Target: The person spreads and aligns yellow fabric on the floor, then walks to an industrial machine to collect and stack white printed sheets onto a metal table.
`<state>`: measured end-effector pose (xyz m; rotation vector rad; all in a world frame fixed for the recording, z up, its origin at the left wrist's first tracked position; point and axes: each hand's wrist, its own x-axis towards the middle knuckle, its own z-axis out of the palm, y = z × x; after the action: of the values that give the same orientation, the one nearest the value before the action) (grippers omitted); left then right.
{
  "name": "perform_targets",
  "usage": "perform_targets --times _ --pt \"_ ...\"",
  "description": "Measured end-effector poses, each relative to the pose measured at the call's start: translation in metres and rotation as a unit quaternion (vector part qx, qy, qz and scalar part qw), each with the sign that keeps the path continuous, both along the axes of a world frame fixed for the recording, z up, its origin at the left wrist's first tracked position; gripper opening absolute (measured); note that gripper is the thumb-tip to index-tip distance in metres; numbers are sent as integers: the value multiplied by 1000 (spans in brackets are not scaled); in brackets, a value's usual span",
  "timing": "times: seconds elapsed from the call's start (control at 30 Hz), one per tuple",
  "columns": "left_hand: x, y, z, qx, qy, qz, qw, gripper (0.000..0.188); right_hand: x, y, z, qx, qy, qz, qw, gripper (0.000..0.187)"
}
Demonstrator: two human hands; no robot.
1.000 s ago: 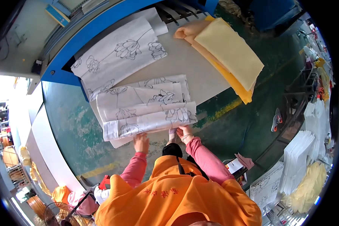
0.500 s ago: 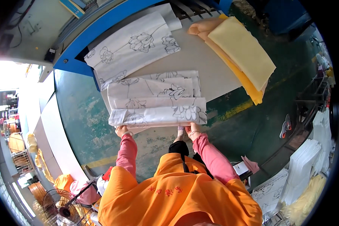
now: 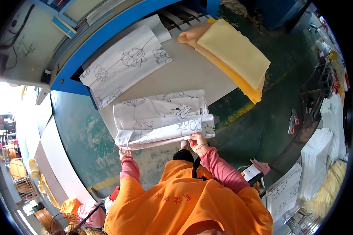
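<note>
A white cloth with grey line-drawn flowers (image 3: 157, 124) lies in several layered folds at the near end of the board. At the near left corner of its lowest fold is my left hand (image 3: 125, 153), fingers closed on the edge and partly hidden by it. My right hand (image 3: 199, 144) pinches the same near edge, a little in from the right end. Between the hands the edge slants, its left side closer to me. Farther off, a second flowered white cloth (image 3: 125, 62) lies flat on the pale board (image 3: 192, 70), touched by neither hand.
Yellow and peach folded cloths (image 3: 235, 53) hang over the board's right side. A blue-framed machine (image 3: 76, 66) stands at the far left. White stacks (image 3: 315, 150) are at the right, near a pair of shoes (image 3: 293, 121). A fan (image 3: 62, 223) stands lower left.
My left hand has drawn the near left corner closer to me, so the edge now tilts. My right hand has shifted inward along the edge. The whole view has turned slightly.
</note>
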<state>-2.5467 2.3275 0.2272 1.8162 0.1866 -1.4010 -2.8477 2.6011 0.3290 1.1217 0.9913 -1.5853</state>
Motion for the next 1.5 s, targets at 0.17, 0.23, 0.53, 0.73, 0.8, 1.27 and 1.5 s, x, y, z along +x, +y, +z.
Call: perform_targets --times 0.17,0.23,0.53,0.73,0.8,1.27,1.5 --pt "23 -32 -9 -81 21 -320 944 27 -28 17 34 -38 11 14 999 8" --pt "-53 -34 36 -133 -13 -374 918 39 -58 32 40 -41 15 -44 998 8" --pt "-292 -85 235 -418 215 -515 717 27 -193 55 177 -225 194 -135 945 12" --pt "-418 -72 290 -531 292 -488 628 21 -227 90 236 -224 494 -165 824 3" --pt "-449 -69 280 -528 255 -523 619 22 -240 96 219 -148 506 -208 824 4" --pt "-351 -106 10 -75 195 -341 917 24 -63 205 -6 165 206 31 964 16" --pt "-328 -145 -6 -126 260 -191 938 19 -29 196 -43 238 204 144 939 16"
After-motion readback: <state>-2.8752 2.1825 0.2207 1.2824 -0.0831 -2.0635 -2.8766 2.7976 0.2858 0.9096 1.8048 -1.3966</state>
